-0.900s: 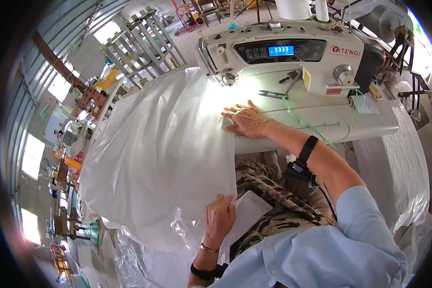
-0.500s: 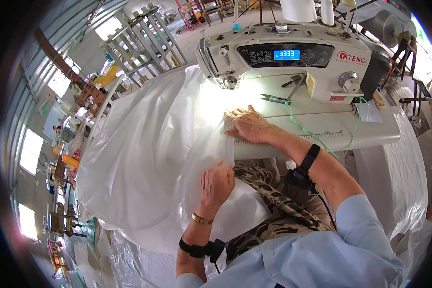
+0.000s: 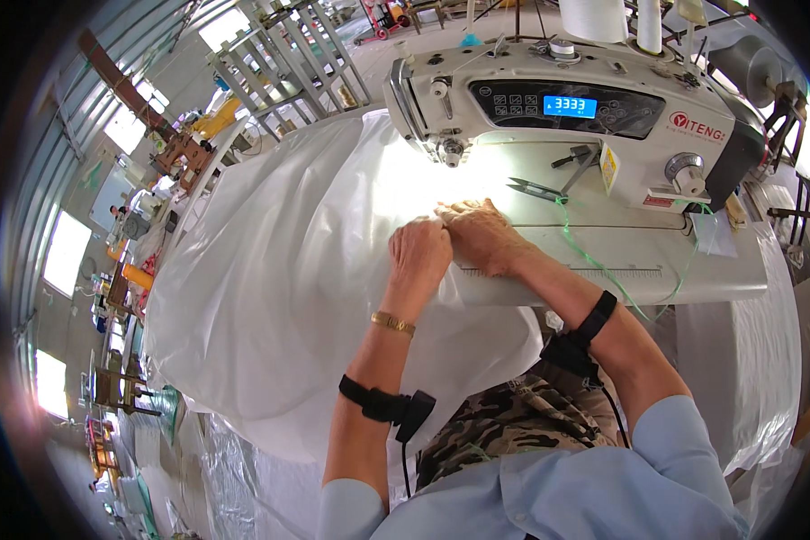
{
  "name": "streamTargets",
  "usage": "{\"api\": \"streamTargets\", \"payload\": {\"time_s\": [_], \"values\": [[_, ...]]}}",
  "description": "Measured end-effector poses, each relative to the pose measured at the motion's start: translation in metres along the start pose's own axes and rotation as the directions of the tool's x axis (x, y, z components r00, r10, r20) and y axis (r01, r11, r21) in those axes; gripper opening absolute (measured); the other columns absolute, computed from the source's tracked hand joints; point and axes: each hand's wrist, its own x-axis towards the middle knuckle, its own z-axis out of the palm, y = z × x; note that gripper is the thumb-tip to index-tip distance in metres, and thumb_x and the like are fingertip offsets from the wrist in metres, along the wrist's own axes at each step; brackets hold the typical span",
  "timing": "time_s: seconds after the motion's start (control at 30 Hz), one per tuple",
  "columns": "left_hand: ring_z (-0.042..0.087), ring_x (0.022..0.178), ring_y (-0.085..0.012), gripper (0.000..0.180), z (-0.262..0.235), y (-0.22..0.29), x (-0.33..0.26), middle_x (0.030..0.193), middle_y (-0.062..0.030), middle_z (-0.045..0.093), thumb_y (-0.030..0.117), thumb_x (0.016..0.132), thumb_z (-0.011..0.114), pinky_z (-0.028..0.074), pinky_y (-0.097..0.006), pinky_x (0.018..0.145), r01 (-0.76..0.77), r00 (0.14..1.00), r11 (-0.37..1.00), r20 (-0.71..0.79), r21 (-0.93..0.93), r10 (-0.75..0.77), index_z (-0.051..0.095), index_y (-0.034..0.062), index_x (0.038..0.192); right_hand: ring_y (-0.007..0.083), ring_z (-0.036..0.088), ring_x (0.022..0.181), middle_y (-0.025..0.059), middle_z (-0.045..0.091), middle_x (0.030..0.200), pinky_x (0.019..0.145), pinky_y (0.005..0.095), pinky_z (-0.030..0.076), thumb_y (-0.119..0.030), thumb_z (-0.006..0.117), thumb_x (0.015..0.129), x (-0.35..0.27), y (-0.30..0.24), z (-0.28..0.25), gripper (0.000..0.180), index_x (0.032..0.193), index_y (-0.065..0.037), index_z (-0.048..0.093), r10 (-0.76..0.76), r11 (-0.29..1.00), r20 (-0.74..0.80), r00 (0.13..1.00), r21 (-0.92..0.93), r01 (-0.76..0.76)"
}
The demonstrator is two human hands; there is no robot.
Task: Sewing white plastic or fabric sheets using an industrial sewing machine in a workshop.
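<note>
A large sheet of thin white, translucent plastic-like material (image 3: 270, 261) drapes over the left of the sewing table and hangs toward my lap. At its right edge my left hand (image 3: 420, 256) is closed with the knuckles up, gripping the sheet. Touching it, my right hand (image 3: 484, 236) has its fingers bent together on the same edge; the fingertips are partly hidden. Both hands are just in front of the lit needle area of a white industrial sewing machine (image 3: 549, 76). Green-threaded thread snips (image 3: 538, 190) lie on the table to the right of my hands.
A small black tool (image 3: 574, 157) lies beside the machine's arm. A ruler strip (image 3: 594, 272) runs along the table's front. Thread cones (image 3: 594, 18) stand behind the machine. A metal rack (image 3: 283, 63) is at the back left. More white sheeting (image 3: 738, 342) hangs at the right.
My left hand has moved up and to the right along the sheet to meet my right hand. The sheet's near edge has been drawn across my lap. The view has shifted slightly.
</note>
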Motion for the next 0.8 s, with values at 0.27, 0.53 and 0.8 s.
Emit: {"api": "streamTargets", "payload": {"time_s": [0.27,0.53,0.8], "values": [[0.067,0.079,-0.0253,0.031,-0.017,0.001,-0.004,0.106,-0.0177,0.066,0.018,0.093,0.05,0.052,-0.035,0.066,0.224,0.975,0.826,0.109,-0.518,-0.195,0.058,-0.0003,0.118,0.036,0.053,0.118,0.024,0.056,0.125,0.102,0.0489,0.039,-0.013,0.051,0.088,0.001,0.008,-0.004,0.043,0.129,0.001,0.052,0.217,0.929,0.068,0.974,0.293,-0.228],[0.065,0.077,-0.0101,0.044,-0.04,0.032,-0.141,0.121,-0.0058,0.062,0.007,0.093,0.057,0.049,-0.022,0.06,0.216,0.974,0.608,0.213,-0.764,-0.077,0.046,0.0043,0.136,0.0351,0.057,0.115,0.0268,0.051,0.133,0.098,0.0402,0.044,-0.015,0.049,0.095,-0.044,-0.011,-0.018,0.048,0.137,0.006,0.039,0.211,0.671,-0.017,0.977,0.729,-0.132],[0.067,0.084,-0.018,0.024,0.011,0.045,-0.262,0.092,-0.0082,0.07,0.01,0.092,0.059,0.051,-0.029,0.076,0.138,0.863,0.693,0.43,-0.707,0.267,0.063,0.0004,0.114,0.0255,0.066,0.088,0.0175,0.068,0.099,0.074,0.0341,0.051,-0.033,0.067,0.088,-0.173,-0.078,0.007,0.056,0.125,0.007,0.052,0.624,0.215,0.37,0.688,0.765,-0.607]]}}
